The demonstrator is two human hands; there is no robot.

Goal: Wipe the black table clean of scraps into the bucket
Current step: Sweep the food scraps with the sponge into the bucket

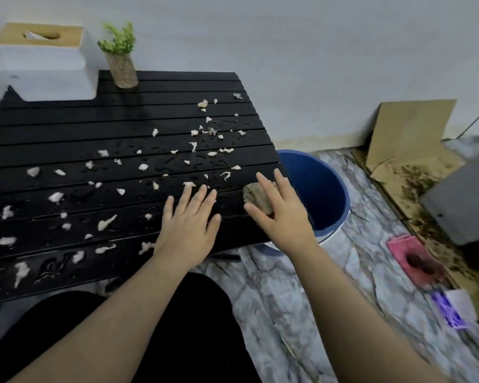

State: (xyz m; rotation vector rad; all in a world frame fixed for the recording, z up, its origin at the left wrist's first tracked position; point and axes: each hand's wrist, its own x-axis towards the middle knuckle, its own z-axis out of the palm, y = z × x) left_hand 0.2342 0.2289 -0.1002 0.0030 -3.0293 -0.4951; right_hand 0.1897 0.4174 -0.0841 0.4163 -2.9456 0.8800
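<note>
The black slatted table [67, 128] is wet and strewn with several pale scraps [105, 222], mostly across its middle and near side. My right hand [282, 211] presses a tan sponge [256, 196] flat onto the table's right edge, fingers spread over it. My left hand [190, 219] lies flat on the slats just left of the sponge, fingers apart, holding nothing. A blue bucket [324, 189] stands on the floor right beside the table's right edge, partly hidden behind my right hand.
A white tissue box [47, 67] with a wooden lid and a small green plant in a cork pot [121, 62] stand at the table's far left. Cardboard [407, 134], a grey box [462, 200] and a pink pad [415, 261] lie on the marbled floor to the right.
</note>
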